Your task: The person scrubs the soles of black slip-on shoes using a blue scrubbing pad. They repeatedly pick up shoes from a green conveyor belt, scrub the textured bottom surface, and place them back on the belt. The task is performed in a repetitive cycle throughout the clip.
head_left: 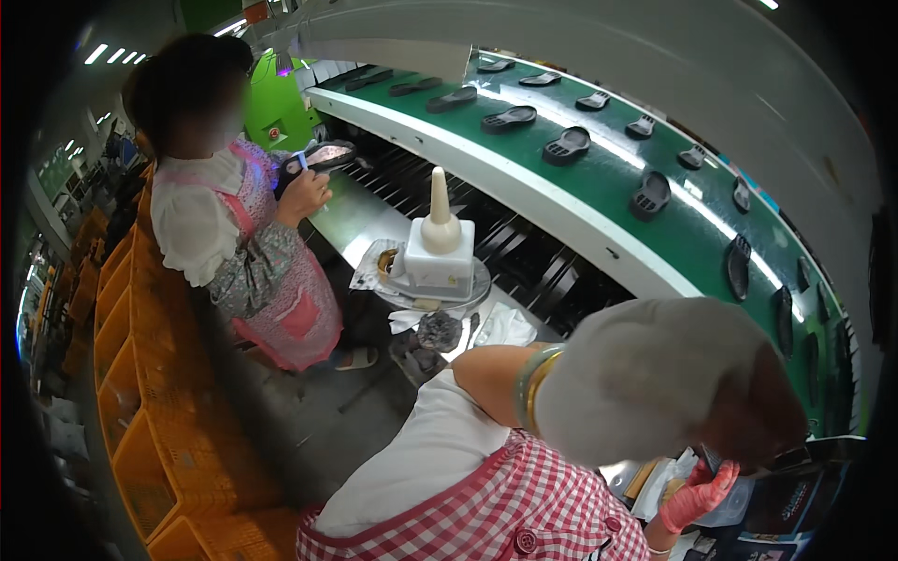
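My left arm is raised across the view, with bracelets at the wrist. The left hand [636, 383], in a grey glove, is large and blurred close to the camera; its dark brown end is smeared, so the fingers cannot be made out. Lower right, my right hand [700, 500] wears a pink glove. Its fingers close round something small and dark, mostly hidden behind the left hand. Beside it are a clear plastic container [734, 505] and pale flat pieces. My red-and-white checked apron [486, 505] fills the bottom.
A green conveyor belt [608, 112] carries several dark shoe soles. On the metal table stands a white square container [440, 266] with a beige cone. White cloth [505, 327] lies nearby. At left, a co-worker [271, 252] holds a sole and a brush-like tool beside orange crates [178, 421].
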